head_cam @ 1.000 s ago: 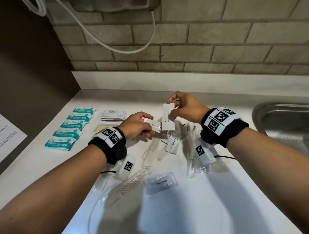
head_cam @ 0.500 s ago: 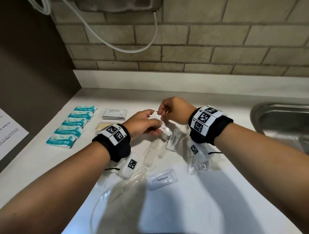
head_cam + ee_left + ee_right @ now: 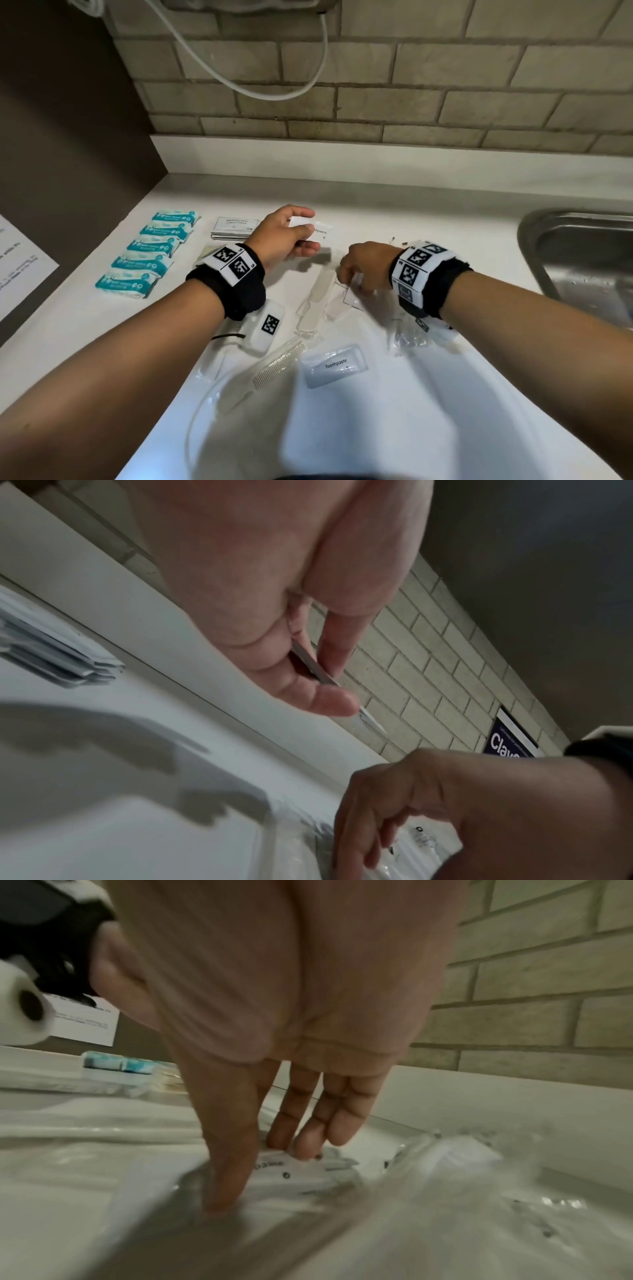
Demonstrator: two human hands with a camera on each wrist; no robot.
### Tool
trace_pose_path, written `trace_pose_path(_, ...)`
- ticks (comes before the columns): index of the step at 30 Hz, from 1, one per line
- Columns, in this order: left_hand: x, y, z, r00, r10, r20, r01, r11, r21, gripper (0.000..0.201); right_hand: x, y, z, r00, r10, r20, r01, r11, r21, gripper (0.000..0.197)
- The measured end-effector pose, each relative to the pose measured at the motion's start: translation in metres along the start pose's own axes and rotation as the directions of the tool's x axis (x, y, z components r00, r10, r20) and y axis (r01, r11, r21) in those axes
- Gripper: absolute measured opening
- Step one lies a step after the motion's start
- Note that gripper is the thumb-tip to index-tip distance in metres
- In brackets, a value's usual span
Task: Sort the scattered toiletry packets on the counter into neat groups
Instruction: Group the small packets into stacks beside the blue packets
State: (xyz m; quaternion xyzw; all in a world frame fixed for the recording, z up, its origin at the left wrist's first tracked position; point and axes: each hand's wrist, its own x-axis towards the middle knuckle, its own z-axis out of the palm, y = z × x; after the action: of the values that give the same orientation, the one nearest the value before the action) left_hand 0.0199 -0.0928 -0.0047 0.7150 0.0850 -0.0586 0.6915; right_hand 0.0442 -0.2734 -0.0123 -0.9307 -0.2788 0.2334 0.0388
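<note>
My left hand (image 3: 307,229) hovers above the counter's back middle and pinches a thin stack of white toothpaste packets (image 3: 322,232) between thumb and fingers; the left wrist view shows the stack (image 3: 316,673) edge-on. My right hand (image 3: 346,283) reaches down into the loose pile at the centre. Its straight fingers touch a white toothpaste packet (image 3: 291,1168) and its thumb presses the clear wrap beside it. Another toothpaste packet (image 3: 334,365) lies nearer to me, with a wrapped comb (image 3: 274,365) to its left. Clear-wrapped long items (image 3: 313,305) lie between my hands.
Several teal packets (image 3: 150,253) form a neat row at the left, and a stack of shampoo sachets (image 3: 234,226) lies behind them. A steel sink (image 3: 579,260) is sunk in at the right. A printed sheet (image 3: 20,270) hangs on the left wall. A brick wall backs the white counter (image 3: 394,428).
The right hand's packet has passed to the left hand. The right hand has dropped to the pile on the counter, and the left hand has drawn back and to the left with its packets.
</note>
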Motion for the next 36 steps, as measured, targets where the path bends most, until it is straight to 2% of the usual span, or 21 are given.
trace_pose_path(6, -0.001, -0.002, 0.001, 1.0, -0.012, 0.0, 0.012, 1.0, 0.019, 0.026, 0.006, 0.017, -0.01, 0.997, 0.05, -0.064, -0.048, 0.998, 0.032, 0.022)
trace_pose_path(10, 0.0, -0.003, 0.001, 1.0, -0.018, 0.013, 0.018, 0.999, 0.03, 0.023, 0.015, 0.021, -0.01, 0.993, 0.078, -0.088, -0.076, 0.997, 0.024, 0.023)
trace_pose_path(12, -0.001, -0.004, 0.002, 1.0, -0.022, 0.018, 0.021, 0.999, 0.032, 0.022, 0.019, 0.021, -0.006, 0.994, 0.059, -0.087, -0.058, 0.998, 0.017, 0.032)
trace_pose_path(15, -0.004, -0.005, 0.003, 0.999, -0.029, 0.016, 0.028, 0.999, 0.038, 0.021, 0.021, 0.023, -0.004, 0.995, 0.051, -0.086, -0.055, 0.998, -0.037, 0.04)
trace_pose_path(19, -0.013, -0.005, 0.003, 0.999, -0.037, -0.004, 0.037, 0.999, 0.032, 0.021, 0.023, 0.015, -0.006, 0.994, 0.091, -0.053, -0.099, 0.976, -0.194, 0.035)
trace_pose_path(22, -0.02, -0.007, 0.002, 0.999, -0.042, -0.007, 0.042, 0.998, 0.041, 0.021, 0.022, 0.01, -0.008, 0.99, 0.091, -0.112, -0.121, 0.943, -0.311, 0.033)
trace_pose_path(26, -0.024, -0.007, -0.009, 0.997, -0.036, -0.062, 0.04, 0.997, 0.06, 0.023, 0.014, 0.007, -0.013, 0.984, 0.048, -0.172, -0.092, 0.963, -0.254, 0.011)
trace_pose_path(29, -0.027, -0.008, -0.02, 0.992, -0.005, -0.126, 0.01, 0.999, 0.042, 0.024, -0.001, 0.002, -0.012, 0.979, 0.06, -0.197, -0.101, 0.974, -0.202, 0.028)
trace_pose_path(31, -0.031, -0.008, -0.025, 0.989, 0.005, -0.145, 0.001, 0.999, 0.042, 0.023, -0.018, -0.007, -0.012, 0.974, 0.015, -0.224, -0.061, 0.978, -0.198, 0.028)
trace_pose_path(33, -0.039, -0.009, -0.027, 0.99, 0.015, -0.143, -0.008, 0.999, 0.054, 0.022, -0.04, -0.022, -0.01, 0.981, -0.039, -0.193, 0.009, 0.988, -0.154, 0.02)
trace_pose_path(36, -0.051, -0.01, -0.028, 0.991, 0.026, -0.13, -0.018, 0.998, 0.066, 0.024, -0.066, -0.049, 0.002, 0.996, -0.085, 0.005, 0.085, 0.996, -0.028, 0.021)
